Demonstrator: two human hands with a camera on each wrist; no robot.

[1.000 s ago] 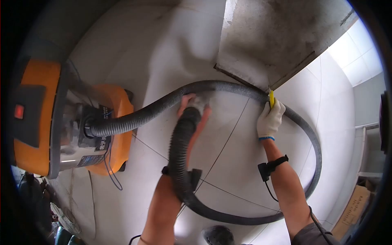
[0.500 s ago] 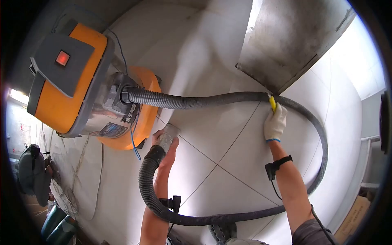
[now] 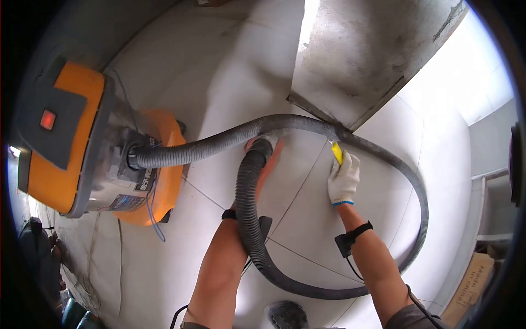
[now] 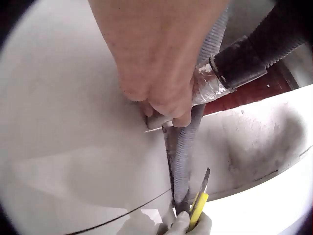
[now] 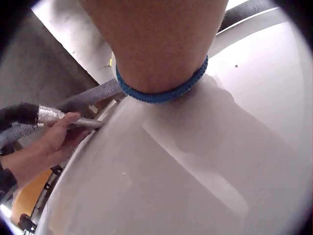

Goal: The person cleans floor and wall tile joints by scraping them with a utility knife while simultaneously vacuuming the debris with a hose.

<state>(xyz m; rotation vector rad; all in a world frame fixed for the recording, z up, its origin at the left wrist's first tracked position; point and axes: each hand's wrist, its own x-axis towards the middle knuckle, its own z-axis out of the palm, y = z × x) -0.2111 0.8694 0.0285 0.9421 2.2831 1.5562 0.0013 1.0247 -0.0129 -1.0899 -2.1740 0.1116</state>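
The bare left hand grips the silver-wrapped nozzle, thumb along one side and fingers curled underneath; how tightly they press cannot be told. The nozzle is low over the pale tiled floor, just beside the stretch of grey hose leaving the vacuum cleaner. That grip, close behind the tip, presumably gives direct control of where the mouth points. The right hand, in a white glove with a blue cuff, pinches a yellow knife between thumb and fingers, its blade exposed and directed away from the wrist; the glove likely guards against that edge. The knife is near the hose and the lower corner of the stained panel; contact between blade and either cannot be confirmed. The hose loops wide around the right forearm, which appears to leave slack for the left hand. The machine stands off to the left, its red switch lit, suggesting power is on.
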